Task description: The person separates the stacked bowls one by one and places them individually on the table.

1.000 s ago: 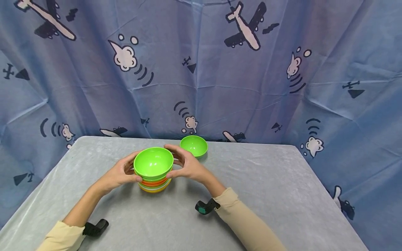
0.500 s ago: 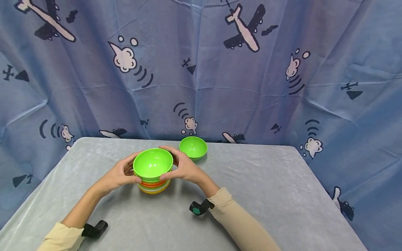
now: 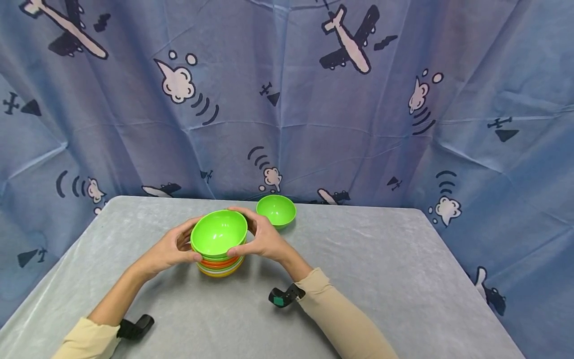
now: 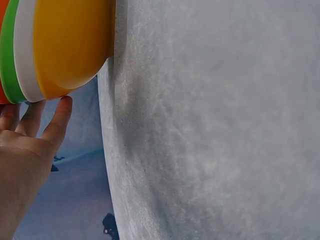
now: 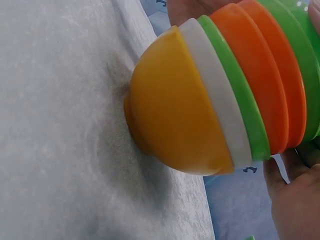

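Note:
A stack of nested bowls stands left of centre on the table in the head view, a bright green bowl (image 3: 218,233) on top. Below it come orange, green and white rims, and a yellow bowl (image 5: 170,105) forms the base, its foot at the cloth in the right wrist view. My left hand (image 3: 172,248) holds the stack's left side, thumb in front and fingers behind. On the opposite side my right hand (image 3: 265,242) grips it likewise, thumb across the upper green rim. In the left wrist view, fingertips (image 4: 64,105) touch near the yellow and white rims.
A single green bowl (image 3: 276,212) sits behind and right of the stack, near the table's far edge. Pale grey cloth covers the table (image 3: 358,269). A blue curtain (image 3: 296,99) printed with aeroplanes hangs just beyond it.
My right hand has moved slightly left and in against the stack, its thumb now farther across the green bowl's front. The left hand and the stack have stayed in place.

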`<state>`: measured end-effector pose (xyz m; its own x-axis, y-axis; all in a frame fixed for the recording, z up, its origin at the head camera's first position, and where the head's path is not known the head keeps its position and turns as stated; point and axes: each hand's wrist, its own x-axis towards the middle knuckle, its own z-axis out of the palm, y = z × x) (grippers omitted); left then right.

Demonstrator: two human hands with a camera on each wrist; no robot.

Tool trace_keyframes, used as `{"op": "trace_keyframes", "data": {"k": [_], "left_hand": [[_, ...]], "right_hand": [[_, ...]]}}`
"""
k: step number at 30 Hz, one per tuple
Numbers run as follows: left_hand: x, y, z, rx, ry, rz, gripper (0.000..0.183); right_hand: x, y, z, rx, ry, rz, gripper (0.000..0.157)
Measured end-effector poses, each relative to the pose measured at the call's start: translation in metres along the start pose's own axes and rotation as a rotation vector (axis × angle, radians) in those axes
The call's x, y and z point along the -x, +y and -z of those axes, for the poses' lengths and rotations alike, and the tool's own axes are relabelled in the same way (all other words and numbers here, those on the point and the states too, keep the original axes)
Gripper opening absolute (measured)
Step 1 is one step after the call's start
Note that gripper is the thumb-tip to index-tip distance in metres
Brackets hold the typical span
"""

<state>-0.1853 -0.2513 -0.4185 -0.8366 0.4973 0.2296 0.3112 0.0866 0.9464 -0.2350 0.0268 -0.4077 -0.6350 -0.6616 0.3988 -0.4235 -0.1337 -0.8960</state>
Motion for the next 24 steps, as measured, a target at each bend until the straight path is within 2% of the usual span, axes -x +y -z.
{"op": "trace_keyframes", "data": {"k": [6, 15, 24], "left_hand": [[-0.001, 0.0, 0.0, 0.008, -0.01, -0.013, 0.08], [0.0, 0.001, -0.001, 0.019, -0.007, -0.019, 0.08], [0.001, 0.003, -0.001, -0.004, 0.007, 0.017, 0.081]], "right_hand": [[-0.001, -0.005, 0.002, -0.037, 0.027, 0.03, 0.105], [0.001, -0.015, 0.013, -0.136, 0.073, 0.059, 0.1], [0.009, -0.019, 0.032, -0.168, 0.123, 0.055, 0.115]]}}
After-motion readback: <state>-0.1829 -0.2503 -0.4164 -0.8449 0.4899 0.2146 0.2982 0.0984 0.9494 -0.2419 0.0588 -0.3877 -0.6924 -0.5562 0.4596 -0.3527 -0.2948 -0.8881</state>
